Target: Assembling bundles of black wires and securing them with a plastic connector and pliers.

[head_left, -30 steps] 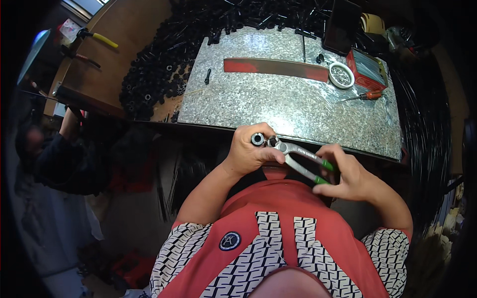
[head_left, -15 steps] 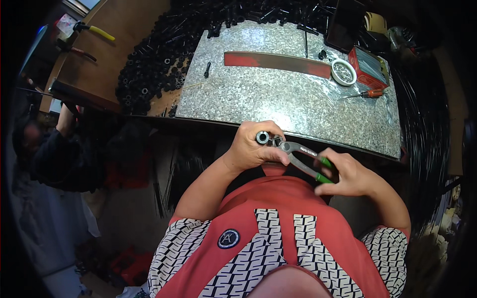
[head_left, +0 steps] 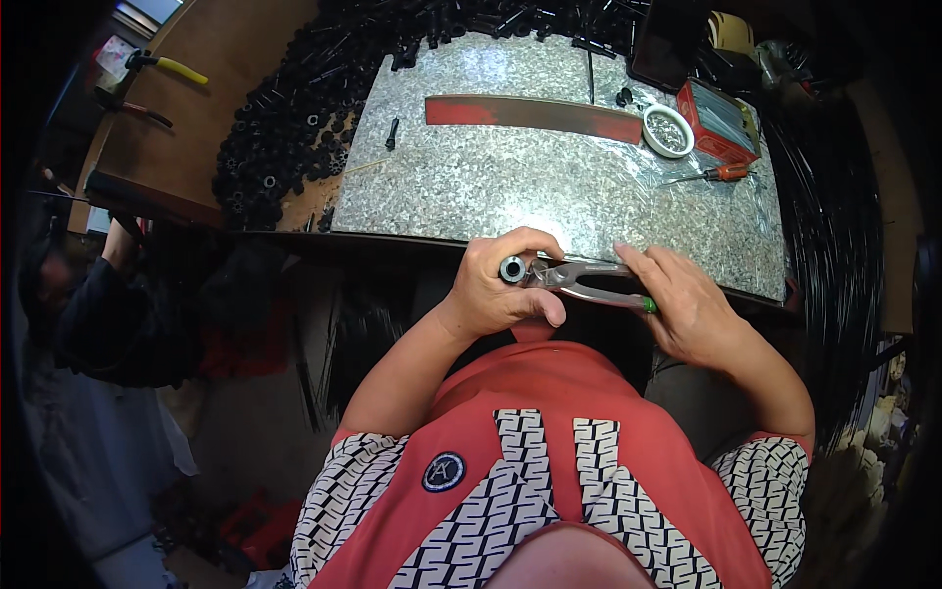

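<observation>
The left hand (head_left: 496, 285) has its grip closed around a dark tube (head_left: 512, 268), whose round, ring-like end faces up between the thumb and fingers. The right hand (head_left: 697, 309) has its grip around the handle ends of the metal pliers (head_left: 579, 279), the fingers lying along the far side and 1 green sleeve showing beside the palm. The head of the pliers reaches into the left hand, right beside the tube; what sits between its jaws is too small to tell. Tube and pliers are both held just in front of the near edge of the speckled tabletop (head_left: 579, 191), close to the person's red shirt (head_left: 530, 378). Farther back on the tabletop lies a long red and brown strip (head_left: 530, 118), its right end just beside a white bowl (head_left: 667, 132) of small shiny bits. A red box (head_left: 714, 123) stands to the right of the bowl, and a screwdriver (head_left: 724, 174) with an orange handle lies nearer the person. A small black part (head_left: 392, 134) rests near the left edge, with a heap of black parts (head_left: 280, 147) beyond it.
</observation>
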Motion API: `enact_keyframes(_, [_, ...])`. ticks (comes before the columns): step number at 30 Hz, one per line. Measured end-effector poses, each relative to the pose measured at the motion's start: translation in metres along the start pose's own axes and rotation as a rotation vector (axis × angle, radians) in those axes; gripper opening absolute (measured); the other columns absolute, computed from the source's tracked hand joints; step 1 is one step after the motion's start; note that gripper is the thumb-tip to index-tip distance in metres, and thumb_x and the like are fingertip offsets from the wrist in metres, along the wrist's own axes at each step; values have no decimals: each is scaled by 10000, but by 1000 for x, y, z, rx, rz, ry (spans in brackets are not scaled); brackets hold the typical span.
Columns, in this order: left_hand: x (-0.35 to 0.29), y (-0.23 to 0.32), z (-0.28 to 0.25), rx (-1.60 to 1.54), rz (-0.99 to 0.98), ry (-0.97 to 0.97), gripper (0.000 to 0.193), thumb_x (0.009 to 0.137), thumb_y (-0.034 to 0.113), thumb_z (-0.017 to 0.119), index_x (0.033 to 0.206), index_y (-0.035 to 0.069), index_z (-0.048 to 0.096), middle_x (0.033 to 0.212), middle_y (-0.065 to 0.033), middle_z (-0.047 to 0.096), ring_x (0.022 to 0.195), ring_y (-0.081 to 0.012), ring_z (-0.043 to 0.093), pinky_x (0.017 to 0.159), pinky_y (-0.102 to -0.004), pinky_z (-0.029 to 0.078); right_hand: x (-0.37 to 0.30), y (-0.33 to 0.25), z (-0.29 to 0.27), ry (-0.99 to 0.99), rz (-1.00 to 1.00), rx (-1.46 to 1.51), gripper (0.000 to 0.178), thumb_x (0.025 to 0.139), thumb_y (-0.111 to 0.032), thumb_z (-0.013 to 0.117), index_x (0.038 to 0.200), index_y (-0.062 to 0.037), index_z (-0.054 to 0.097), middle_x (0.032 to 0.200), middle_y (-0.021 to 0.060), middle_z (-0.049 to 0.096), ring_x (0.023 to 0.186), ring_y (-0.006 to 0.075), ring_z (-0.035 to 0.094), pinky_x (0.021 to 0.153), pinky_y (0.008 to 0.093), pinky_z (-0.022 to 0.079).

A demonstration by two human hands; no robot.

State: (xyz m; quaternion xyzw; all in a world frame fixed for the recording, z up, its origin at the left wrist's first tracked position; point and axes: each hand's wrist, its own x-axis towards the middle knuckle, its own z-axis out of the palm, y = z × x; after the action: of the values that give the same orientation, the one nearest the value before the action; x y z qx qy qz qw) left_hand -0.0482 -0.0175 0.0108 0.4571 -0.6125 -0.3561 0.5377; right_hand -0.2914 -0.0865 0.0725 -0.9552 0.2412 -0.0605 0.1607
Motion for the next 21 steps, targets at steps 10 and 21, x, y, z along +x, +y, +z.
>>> enact_keyframes(10, [-6, -3, 2, -39, -34, 48, 741, 558, 634, 724, 916, -8, 628, 710, 2, 589, 639, -57, 544, 566, -189, 418, 2, 4, 24, -120, 58, 389, 369, 831, -112, 646, 1142, -8, 475, 993, 189, 555, 887, 379, 571, 755, 426, 462])
enact_keyframes(21, [-8, -8, 8, -124, -57, 152, 495, 633, 357, 856, 932, 39, 622, 650, 41, 486, 592, -45, 420, 534, -199, 351, 10, 8, 40, 14, 88, 324, 343, 784, -230, 732, 892, -20, 483, 765, 175, 583, 693, 391, 596, 574, 445, 467])
